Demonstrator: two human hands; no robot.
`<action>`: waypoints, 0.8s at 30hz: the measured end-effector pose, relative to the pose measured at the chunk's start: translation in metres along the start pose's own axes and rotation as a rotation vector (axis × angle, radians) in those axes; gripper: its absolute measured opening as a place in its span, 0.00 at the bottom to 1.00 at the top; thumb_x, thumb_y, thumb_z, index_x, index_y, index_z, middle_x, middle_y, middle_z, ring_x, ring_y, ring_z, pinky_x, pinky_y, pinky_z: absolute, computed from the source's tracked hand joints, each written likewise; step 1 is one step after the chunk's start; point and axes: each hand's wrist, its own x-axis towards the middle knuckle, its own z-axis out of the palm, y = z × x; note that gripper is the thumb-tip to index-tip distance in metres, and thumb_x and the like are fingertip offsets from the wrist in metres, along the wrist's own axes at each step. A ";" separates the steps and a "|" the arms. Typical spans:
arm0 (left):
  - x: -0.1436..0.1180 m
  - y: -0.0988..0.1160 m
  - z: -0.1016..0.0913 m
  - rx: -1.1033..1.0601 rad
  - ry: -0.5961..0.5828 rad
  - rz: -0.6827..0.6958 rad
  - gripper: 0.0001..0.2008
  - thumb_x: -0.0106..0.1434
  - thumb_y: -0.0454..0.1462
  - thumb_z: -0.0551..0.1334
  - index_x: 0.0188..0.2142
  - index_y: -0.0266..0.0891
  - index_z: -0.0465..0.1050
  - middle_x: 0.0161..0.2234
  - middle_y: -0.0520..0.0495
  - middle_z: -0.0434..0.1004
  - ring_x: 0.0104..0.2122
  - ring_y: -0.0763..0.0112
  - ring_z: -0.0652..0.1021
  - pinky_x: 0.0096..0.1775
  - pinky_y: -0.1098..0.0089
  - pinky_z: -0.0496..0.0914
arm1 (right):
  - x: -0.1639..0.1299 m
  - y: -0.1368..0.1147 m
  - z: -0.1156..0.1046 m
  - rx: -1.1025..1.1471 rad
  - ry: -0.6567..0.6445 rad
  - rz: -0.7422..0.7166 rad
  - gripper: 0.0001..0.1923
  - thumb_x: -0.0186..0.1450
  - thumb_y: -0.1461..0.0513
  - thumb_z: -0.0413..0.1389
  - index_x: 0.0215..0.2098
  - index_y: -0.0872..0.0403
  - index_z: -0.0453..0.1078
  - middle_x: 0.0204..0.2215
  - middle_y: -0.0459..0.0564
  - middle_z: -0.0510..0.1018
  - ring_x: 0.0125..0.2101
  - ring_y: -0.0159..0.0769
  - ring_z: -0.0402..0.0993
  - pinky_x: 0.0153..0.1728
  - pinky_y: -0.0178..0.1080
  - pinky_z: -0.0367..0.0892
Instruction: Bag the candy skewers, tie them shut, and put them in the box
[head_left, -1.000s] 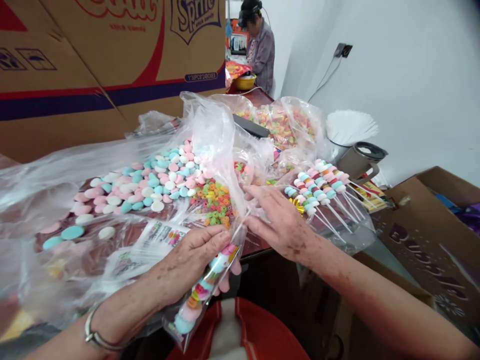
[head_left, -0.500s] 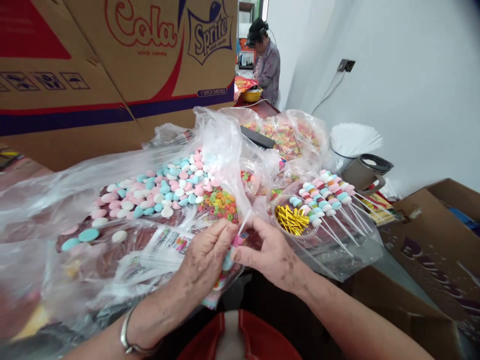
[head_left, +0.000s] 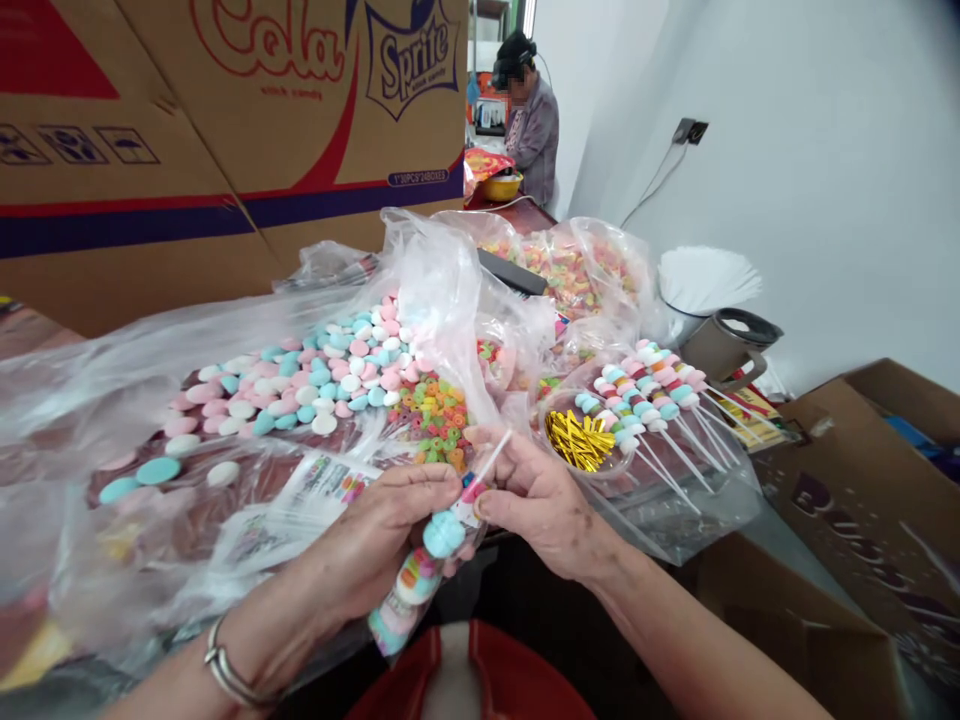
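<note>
The lower end of the clear-wrapped stick of pastel candy discs (head_left: 420, 570) is covered by the left hand's fingers (head_left: 375, 540). Print on the small clear plastic sleeves (head_left: 330, 480) is too blurred to read. The brown cardboard carton (head_left: 225, 130) runs off the top and left edges, its red lettering cut.

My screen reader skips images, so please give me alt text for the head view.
Two bare hands, left hand and right hand, hold a bagged candy skewer above a table of loose pastel candies, with finished skewers and gold twist ties at right.
</note>
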 end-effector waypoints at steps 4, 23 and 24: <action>-0.001 0.002 -0.003 0.011 -0.105 -0.189 0.10 0.59 0.39 0.61 0.28 0.32 0.75 0.22 0.43 0.77 0.16 0.68 0.76 0.17 0.74 0.67 | -0.006 -0.007 -0.009 -0.669 -0.051 -0.270 0.07 0.68 0.64 0.52 0.38 0.53 0.73 0.36 0.48 0.77 0.38 0.33 0.74 0.42 0.37 0.69; -0.002 0.002 -0.014 0.391 -0.057 -0.028 0.14 0.55 0.46 0.69 0.22 0.39 0.74 0.17 0.50 0.70 0.16 0.71 0.68 0.19 0.73 0.66 | -0.028 -0.019 0.002 -1.688 -0.015 -0.788 0.16 0.71 0.65 0.46 0.53 0.58 0.69 0.51 0.55 0.75 0.55 0.44 0.64 0.62 0.50 0.52; -0.003 0.002 -0.015 0.398 -0.045 -0.015 0.13 0.55 0.44 0.70 0.22 0.39 0.75 0.17 0.49 0.71 0.15 0.72 0.68 0.18 0.73 0.65 | -0.028 -0.019 0.001 -1.704 -0.060 -0.801 0.17 0.71 0.66 0.45 0.52 0.60 0.70 0.47 0.55 0.77 0.51 0.44 0.66 0.63 0.51 0.51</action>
